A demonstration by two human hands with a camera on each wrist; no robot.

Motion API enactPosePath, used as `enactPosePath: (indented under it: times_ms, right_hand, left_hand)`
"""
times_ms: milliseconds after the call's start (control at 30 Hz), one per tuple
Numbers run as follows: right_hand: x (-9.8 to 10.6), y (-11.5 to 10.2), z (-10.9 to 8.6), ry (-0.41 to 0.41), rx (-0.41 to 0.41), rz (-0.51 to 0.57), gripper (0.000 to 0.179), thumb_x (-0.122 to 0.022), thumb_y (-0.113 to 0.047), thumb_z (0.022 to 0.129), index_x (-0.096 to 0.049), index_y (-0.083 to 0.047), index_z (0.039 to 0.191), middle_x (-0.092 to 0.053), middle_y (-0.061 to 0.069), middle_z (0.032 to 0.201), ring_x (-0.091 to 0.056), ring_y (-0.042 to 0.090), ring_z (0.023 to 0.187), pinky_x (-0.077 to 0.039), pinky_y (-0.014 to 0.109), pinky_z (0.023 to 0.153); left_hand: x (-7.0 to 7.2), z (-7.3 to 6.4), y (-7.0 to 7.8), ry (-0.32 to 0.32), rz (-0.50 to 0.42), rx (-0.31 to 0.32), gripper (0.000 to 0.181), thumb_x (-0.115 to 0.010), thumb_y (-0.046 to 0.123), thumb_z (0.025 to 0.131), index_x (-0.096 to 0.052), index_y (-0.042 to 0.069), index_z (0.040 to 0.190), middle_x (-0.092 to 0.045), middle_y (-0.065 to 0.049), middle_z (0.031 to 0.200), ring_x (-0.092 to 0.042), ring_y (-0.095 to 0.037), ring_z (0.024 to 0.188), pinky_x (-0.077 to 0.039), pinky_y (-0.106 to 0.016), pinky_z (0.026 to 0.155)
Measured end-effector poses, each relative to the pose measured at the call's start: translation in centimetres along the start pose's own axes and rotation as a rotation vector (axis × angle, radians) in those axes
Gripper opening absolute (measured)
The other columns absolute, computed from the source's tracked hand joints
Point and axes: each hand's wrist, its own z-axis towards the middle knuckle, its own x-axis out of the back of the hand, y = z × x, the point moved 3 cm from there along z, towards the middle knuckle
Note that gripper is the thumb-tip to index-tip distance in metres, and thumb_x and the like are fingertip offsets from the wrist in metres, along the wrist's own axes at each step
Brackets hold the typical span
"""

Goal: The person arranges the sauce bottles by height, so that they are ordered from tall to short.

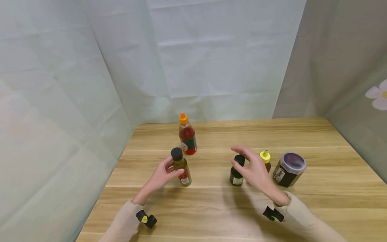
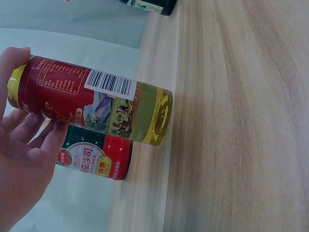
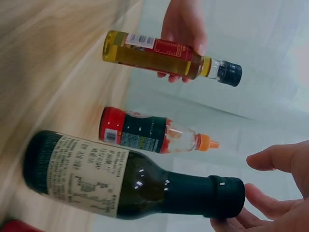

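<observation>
One left hand [image 1: 161, 177] grips oil bottle [image 1: 182, 165], thumb on near side. Right hand [image 1: 256, 170], well apart from it, has thumb and fingers spread around the top of dark bottle [image 1: 236, 178]; can't tell if touching. Right of right hand: black jar [image 1: 287, 173]; yellow-capped bottle [image 1: 265, 156] between them, partly hidden. Beyond left hand, farthest: red sauce bottle [image 1: 187, 138], orange tip.

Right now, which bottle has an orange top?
The red sauce bottle, behind the golden bottle in the left hand. The golden bottle and dark-green bottle have dark tops; the partly hidden bottle has a yellow one.
</observation>
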Motion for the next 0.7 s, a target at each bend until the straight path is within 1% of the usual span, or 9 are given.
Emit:
enactPosePath:
  times_ms: [133,267,367,467,633,700]
  right_hand:
    - [0.0,0.6,-0.4,-0.019,-0.044,0.049,0.045,-0.073,0.002,0.081,-0.059,-0.002,0.123,-0.064,0.016,0.121,-0.061,0.031,0.112,-0.051,0.045,0.098]
    - [-0.1,1.1,-0.8,-0.036,-0.063,0.076,0.056,-0.073,0.007,0.078,-0.053,-0.001,0.130,-0.063,0.020,0.121,-0.061,0.033,0.112,-0.052,0.045,0.097]
    - [-0.3,1.3,-1.1,-0.040,-0.055,0.060,0.062,-0.074,0.008,0.077,-0.049,0.000,0.133,-0.062,0.021,0.123,-0.061,0.034,0.112,-0.052,0.043,0.095]
    - [-0.4,1.6,-1.5,-0.047,-0.060,0.036,0.063,-0.075,0.007,0.076,-0.048,0.001,0.133,-0.060,0.023,0.126,-0.061,0.036,0.113,-0.053,0.043,0.094]
    - [-0.7,2.2,-2.2,-0.082,-0.121,0.026,0.065,-0.075,0.004,0.077,-0.047,-0.001,0.134,-0.058,0.024,0.129,-0.061,0.040,0.114,-0.052,0.046,0.095]
    - [-0.8,2.4,-2.4,-0.097,-0.136,0.032,0.065,-0.075,0.004,0.076,-0.046,0.000,0.134,-0.057,0.025,0.129,-0.061,0.041,0.114,-0.051,0.047,0.095]
  left_hand:
    - [0.0,0.0,-0.1,0.000,0.012,-0.002,0.059,-0.065,0.013,0.092,-0.040,0.003,0.144,-0.054,-0.025,0.137,-0.051,-0.039,0.127,-0.046,-0.048,0.104]
    - [0.0,0.0,-0.1,0.000,0.012,0.001,0.060,-0.066,0.013,0.092,-0.039,0.003,0.144,-0.053,-0.024,0.137,-0.050,-0.039,0.128,-0.045,-0.048,0.105]
    - [0.0,-0.1,0.0,0.006,0.008,0.006,0.059,-0.066,0.012,0.092,-0.040,0.006,0.144,-0.054,-0.022,0.137,-0.051,-0.037,0.128,-0.046,-0.047,0.105]
    - [0.0,-0.1,0.1,0.006,0.006,0.001,0.057,-0.066,0.013,0.092,-0.042,0.007,0.143,-0.055,-0.022,0.136,-0.051,-0.036,0.127,-0.047,-0.045,0.104]
    - [-0.1,-0.2,0.2,-0.003,-0.001,-0.012,0.056,-0.066,0.015,0.092,-0.042,0.006,0.142,-0.055,-0.022,0.135,-0.051,-0.037,0.126,-0.047,-0.044,0.104]
    - [-0.1,-0.2,0.3,-0.001,-0.004,-0.012,0.056,-0.066,0.014,0.092,-0.042,0.006,0.142,-0.055,-0.022,0.135,-0.052,-0.037,0.126,-0.047,-0.045,0.104]
